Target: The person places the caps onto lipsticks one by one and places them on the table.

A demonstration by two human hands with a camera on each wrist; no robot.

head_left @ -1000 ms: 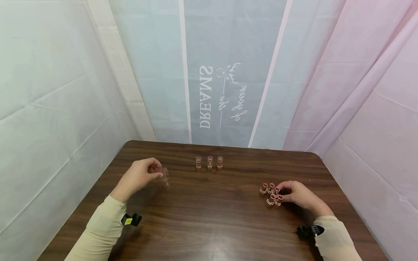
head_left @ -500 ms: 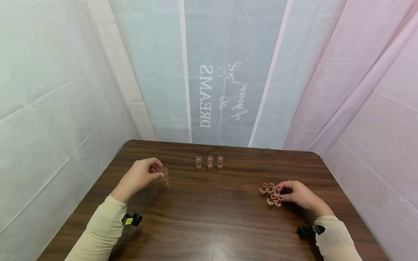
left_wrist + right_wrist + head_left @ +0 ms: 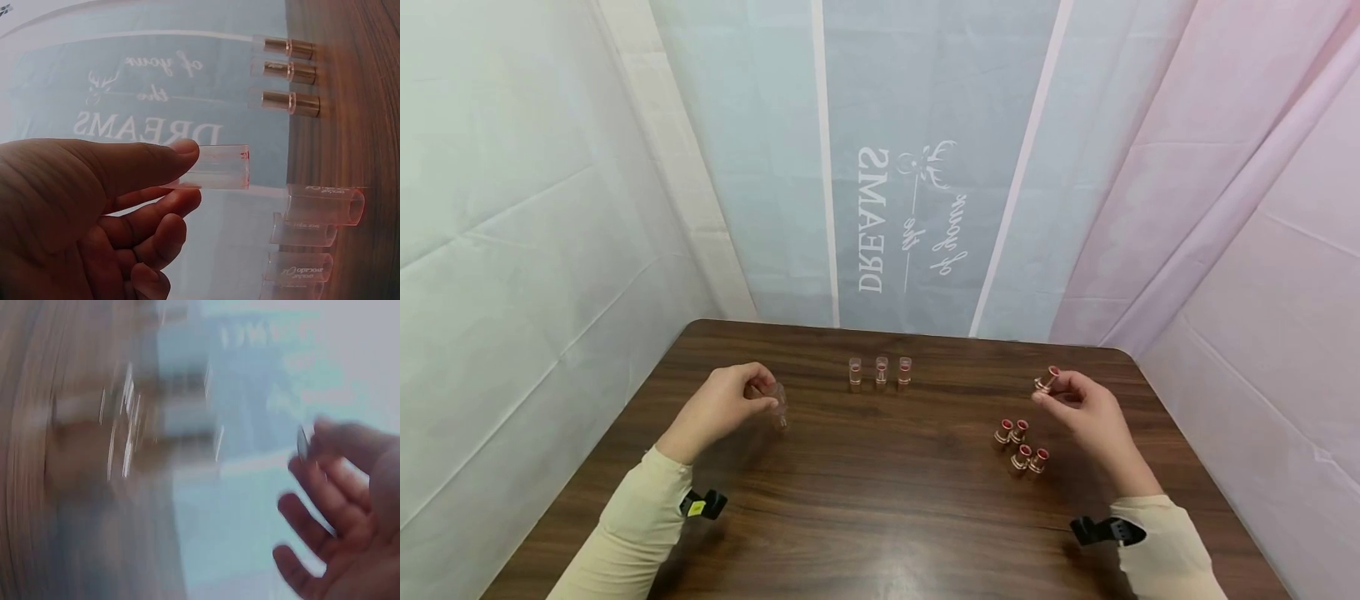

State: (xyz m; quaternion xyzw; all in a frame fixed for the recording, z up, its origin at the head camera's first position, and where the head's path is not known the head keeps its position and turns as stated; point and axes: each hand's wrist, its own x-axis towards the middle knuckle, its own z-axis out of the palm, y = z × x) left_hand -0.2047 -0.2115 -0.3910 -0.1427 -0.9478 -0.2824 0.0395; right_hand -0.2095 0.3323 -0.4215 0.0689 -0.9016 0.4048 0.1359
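My left hand (image 3: pixel 722 404) pinches a clear lipstick cap (image 3: pixel 222 167) between thumb and fingers, held above the table in the left wrist view. Several more clear caps (image 3: pixel 303 231) stand on the table beside it. At the right, my right hand (image 3: pixel 1090 417) grips a gold lipstick (image 3: pixel 1048 379) with a red tip, raised off the table and tilted. Below it stand several uncapped gold lipsticks (image 3: pixel 1021 458), upright in a cluster. The right wrist view is motion-blurred, and the held lipstick is mostly hidden there by the fingers.
Three lipsticks under clear caps (image 3: pixel 882 372) stand in a row near the back of the brown wooden table (image 3: pixel 880 483). A printed curtain (image 3: pixel 925 100) hangs behind the table's back edge, with pale cloth walls on both sides.
My right hand has taken one lipstick out of the cluster and lifted it up and away toward the back. The left hand stays almost in place with its cap.
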